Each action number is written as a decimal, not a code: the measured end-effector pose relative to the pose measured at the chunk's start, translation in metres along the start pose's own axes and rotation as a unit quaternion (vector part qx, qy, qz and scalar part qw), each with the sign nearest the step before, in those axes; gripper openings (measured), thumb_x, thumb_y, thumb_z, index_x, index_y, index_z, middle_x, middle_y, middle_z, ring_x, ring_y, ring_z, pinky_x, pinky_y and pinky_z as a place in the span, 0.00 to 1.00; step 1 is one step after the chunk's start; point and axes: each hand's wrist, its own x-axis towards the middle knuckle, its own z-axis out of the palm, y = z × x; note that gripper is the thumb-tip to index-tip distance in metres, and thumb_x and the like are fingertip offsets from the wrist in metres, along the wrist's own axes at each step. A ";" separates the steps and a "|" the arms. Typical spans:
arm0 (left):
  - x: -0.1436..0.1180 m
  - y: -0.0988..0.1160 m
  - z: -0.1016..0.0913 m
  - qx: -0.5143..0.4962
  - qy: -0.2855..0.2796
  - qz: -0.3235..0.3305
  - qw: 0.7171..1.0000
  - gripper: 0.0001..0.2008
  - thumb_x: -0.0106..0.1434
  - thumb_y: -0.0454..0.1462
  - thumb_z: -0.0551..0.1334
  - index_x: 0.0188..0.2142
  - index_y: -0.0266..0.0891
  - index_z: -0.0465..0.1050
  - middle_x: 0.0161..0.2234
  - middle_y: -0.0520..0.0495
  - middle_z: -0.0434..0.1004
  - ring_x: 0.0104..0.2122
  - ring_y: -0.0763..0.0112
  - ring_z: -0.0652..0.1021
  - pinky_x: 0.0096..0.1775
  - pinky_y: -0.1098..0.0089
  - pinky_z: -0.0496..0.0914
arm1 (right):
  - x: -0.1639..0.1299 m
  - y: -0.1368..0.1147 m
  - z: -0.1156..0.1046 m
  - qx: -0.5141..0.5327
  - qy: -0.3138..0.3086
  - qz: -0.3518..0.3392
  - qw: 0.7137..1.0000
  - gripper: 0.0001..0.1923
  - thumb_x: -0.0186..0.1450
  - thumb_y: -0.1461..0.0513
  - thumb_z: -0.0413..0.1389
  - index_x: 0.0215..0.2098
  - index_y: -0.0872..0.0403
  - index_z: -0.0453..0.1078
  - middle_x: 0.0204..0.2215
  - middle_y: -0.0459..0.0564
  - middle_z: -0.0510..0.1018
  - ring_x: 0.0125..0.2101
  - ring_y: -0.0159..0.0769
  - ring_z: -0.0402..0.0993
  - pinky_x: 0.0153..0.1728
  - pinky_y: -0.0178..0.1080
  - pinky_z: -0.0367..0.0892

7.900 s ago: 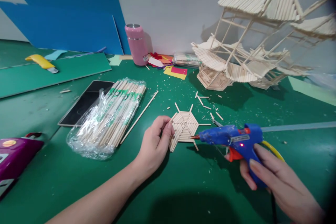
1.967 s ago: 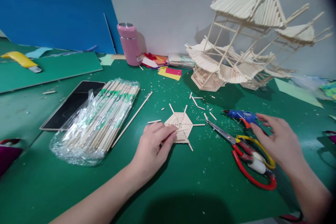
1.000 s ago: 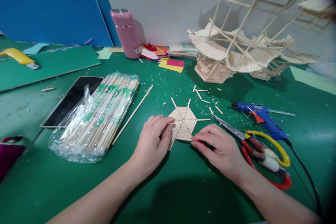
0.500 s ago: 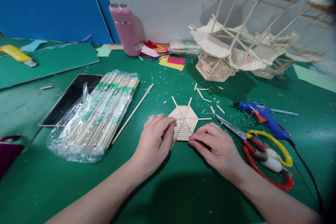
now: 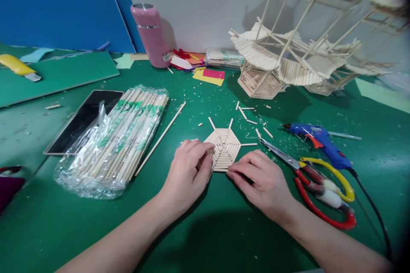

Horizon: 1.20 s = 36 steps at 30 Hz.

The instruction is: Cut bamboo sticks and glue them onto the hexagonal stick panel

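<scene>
A web-shaped panel of short wooden sticks (image 5: 224, 147) lies flat on the green table, with spokes sticking out past its rim. My left hand (image 5: 189, 165) is closed around the panel's left edge, covering that side. At the panel's front edge, the thumb and fingers of my right hand (image 5: 261, 179) pinch the right end of a short wooden stick (image 5: 220, 170). A pair of scissors (image 5: 288, 158) with red and yellow handles lies just right of that hand. Beyond them rests a blue glue gun (image 5: 320, 138).
Bagged wooden sticks (image 5: 131, 132) partly cover a dark tablet (image 5: 85, 121) at left, beside a loose long stick (image 5: 160, 138). A pink flask (image 5: 150, 36) and stick-built pavilion models (image 5: 265, 51) stand at the back. Offcuts (image 5: 242, 113) are scattered behind the panel. A yellow cutter (image 5: 16, 65) lies far left.
My right fingertips have shifted slightly left along the panel's front edge, where the short stick now shows. My left hand keeps its hold. The whole view has moved a little.
</scene>
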 end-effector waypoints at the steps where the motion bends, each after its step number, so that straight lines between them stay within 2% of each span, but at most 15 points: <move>1: 0.000 0.001 0.000 0.005 -0.006 0.002 1.000 0.09 0.61 0.32 0.52 0.40 0.37 0.67 0.30 0.47 0.71 0.34 0.66 0.69 0.41 0.59 0.64 | 0.000 0.000 0.000 -0.002 0.002 -0.001 1.000 0.07 0.62 0.63 0.53 0.34 0.53 0.73 0.27 0.49 0.72 0.30 0.35 0.64 0.30 0.37 0.61; 7: -0.004 0.008 -0.001 0.092 -0.072 0.022 0.993 0.21 0.52 0.36 0.60 0.47 0.38 0.63 0.41 0.43 0.67 0.42 0.56 0.65 0.42 0.55 0.61 | 0.000 -0.002 -0.001 -0.008 0.014 0.000 1.000 0.06 0.62 0.63 0.53 0.33 0.53 0.73 0.27 0.49 0.70 0.30 0.35 0.63 0.29 0.37 0.61; 12: -0.003 0.006 0.001 0.103 -0.070 0.029 0.992 0.16 0.56 0.34 0.57 0.46 0.37 0.63 0.40 0.43 0.67 0.42 0.58 0.65 0.42 0.57 0.61 | 0.000 -0.001 0.000 -0.006 0.016 0.001 1.000 0.05 0.62 0.63 0.53 0.33 0.54 0.72 0.27 0.48 0.70 0.30 0.35 0.63 0.30 0.37 0.60; 21: -0.003 0.003 0.001 0.108 -0.073 0.035 0.991 0.16 0.57 0.34 0.56 0.46 0.38 0.62 0.40 0.43 0.67 0.43 0.58 0.65 0.43 0.56 0.61 | 0.001 -0.001 0.002 0.002 0.016 0.031 0.999 0.09 0.59 0.61 0.56 0.39 0.56 0.68 0.31 0.49 0.70 0.34 0.36 0.64 0.34 0.38 0.62; 25: -0.003 0.004 0.000 0.107 -0.075 0.033 0.991 0.16 0.57 0.34 0.56 0.46 0.38 0.62 0.40 0.43 0.67 0.43 0.57 0.65 0.43 0.56 0.62 | 0.001 -0.001 -0.006 0.040 0.017 0.071 0.997 0.08 0.57 0.65 0.55 0.37 0.55 0.66 0.29 0.46 0.68 0.30 0.32 0.64 0.31 0.36 0.62; 28: -0.002 0.004 0.000 0.108 -0.077 0.032 0.991 0.16 0.57 0.34 0.55 0.46 0.38 0.62 0.40 0.42 0.67 0.43 0.57 0.64 0.42 0.56 0.62 | 0.001 0.003 -0.013 0.049 -0.014 0.090 0.995 0.03 0.59 0.66 0.52 0.30 0.54 0.67 0.25 0.45 0.66 0.26 0.30 0.63 0.27 0.34 0.60; 31: -0.003 0.004 0.000 0.108 -0.075 0.034 0.991 0.16 0.57 0.34 0.55 0.46 0.38 0.62 0.40 0.42 0.67 0.43 0.57 0.64 0.42 0.55 0.62 | 0.001 0.007 -0.016 0.054 -0.059 0.079 0.994 0.05 0.60 0.66 0.51 0.28 0.53 0.67 0.25 0.45 0.68 0.26 0.30 0.64 0.26 0.34 0.58; 36: -0.002 0.003 0.000 0.109 -0.074 0.037 0.991 0.15 0.58 0.34 0.55 0.46 0.37 0.63 0.40 0.42 0.67 0.43 0.57 0.64 0.43 0.56 0.62 | 0.000 0.008 -0.014 0.045 -0.069 0.071 0.994 0.05 0.61 0.65 0.50 0.29 0.53 0.67 0.25 0.45 0.68 0.27 0.31 0.63 0.27 0.34 0.57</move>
